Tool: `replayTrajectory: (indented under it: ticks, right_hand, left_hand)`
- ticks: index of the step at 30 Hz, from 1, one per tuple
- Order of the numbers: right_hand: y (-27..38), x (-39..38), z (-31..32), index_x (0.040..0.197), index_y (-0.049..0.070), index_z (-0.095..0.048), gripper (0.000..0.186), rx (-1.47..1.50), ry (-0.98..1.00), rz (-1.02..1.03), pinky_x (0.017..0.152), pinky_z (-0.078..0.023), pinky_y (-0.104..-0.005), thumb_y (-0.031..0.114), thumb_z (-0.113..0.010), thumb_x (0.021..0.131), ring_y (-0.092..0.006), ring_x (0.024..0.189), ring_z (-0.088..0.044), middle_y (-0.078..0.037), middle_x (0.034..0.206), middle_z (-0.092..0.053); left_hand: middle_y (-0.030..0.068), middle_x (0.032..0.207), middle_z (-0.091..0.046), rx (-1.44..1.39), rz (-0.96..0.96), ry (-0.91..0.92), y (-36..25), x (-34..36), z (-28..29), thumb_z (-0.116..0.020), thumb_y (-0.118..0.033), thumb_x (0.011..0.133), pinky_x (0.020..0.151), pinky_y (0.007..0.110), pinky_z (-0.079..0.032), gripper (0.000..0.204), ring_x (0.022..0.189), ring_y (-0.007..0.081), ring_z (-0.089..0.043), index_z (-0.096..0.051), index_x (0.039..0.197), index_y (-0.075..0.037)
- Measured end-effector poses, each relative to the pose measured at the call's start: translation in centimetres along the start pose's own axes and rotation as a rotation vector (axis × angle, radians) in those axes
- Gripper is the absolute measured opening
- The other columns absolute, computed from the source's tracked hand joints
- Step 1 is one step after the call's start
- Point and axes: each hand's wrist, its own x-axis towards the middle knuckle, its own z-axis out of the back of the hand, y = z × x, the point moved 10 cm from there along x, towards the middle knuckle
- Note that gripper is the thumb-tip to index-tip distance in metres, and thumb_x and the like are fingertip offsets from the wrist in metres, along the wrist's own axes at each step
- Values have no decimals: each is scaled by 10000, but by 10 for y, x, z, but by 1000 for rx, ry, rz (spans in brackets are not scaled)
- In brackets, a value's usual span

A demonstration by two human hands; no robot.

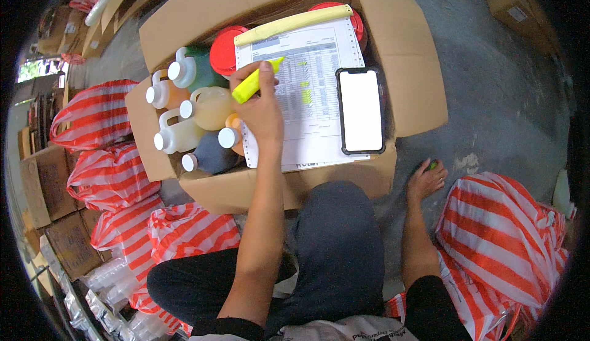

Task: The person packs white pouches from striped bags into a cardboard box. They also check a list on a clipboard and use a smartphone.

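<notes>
Grey floor (504, 89) and red-and-white striped bags (491, 236) surround us at an open cardboard carton (405, 64) of plastic jugs (212, 109). Printed sheets (319, 120) lie across it, apparently for writing support, with a smartphone (361, 110) perhaps weighting them. Our left hand (261, 110) closes its fingers around a yellow highlighter (247, 87) above the page; our right hand (424, 182), beside the carton, curls around a small green object (433, 165).

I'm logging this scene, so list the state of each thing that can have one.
Cardboard box: open, flaps spread.
Jugs: capped.
Left hand: grip closed on the highlighter.
Highlighter: uncapped.
Papers: printed side up, partly highlighted.
Phone: screen lit white.
Striped bags: filled, bulging.
Right hand: fingers curled around a small green object.
</notes>
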Motion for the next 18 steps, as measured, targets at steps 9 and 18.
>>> replayTrajectory:
  ticks: [9, 18]
  right_hand:
    - [-2, 2, 2, 1263, 48, -556, 387, 3, -20, 14, 957, -412, -498, 314, -580, 981, -358, 1155, -546, -170, 1193, -558]
    - [54, -112, 69, 1163, 64, -557, 299, 991, 433, 3, 914, -450, -394, 270, -639, 963, -205, 1043, -567, -73, 1035, -576]
  left_hand:
    - [147, 962, -710, -92, -100, 234, -92, 13, 76, -509, -251, 1054, 655, 231, -473, 332, 728, 113, -611, -562, 1240, 18]
    - [155, 968, -719, -127, -48, 106, -119, 38, 172, -530, -293, 1049, 646, 234, -469, 356, 717, 111, -605, -607, 1245, -5]
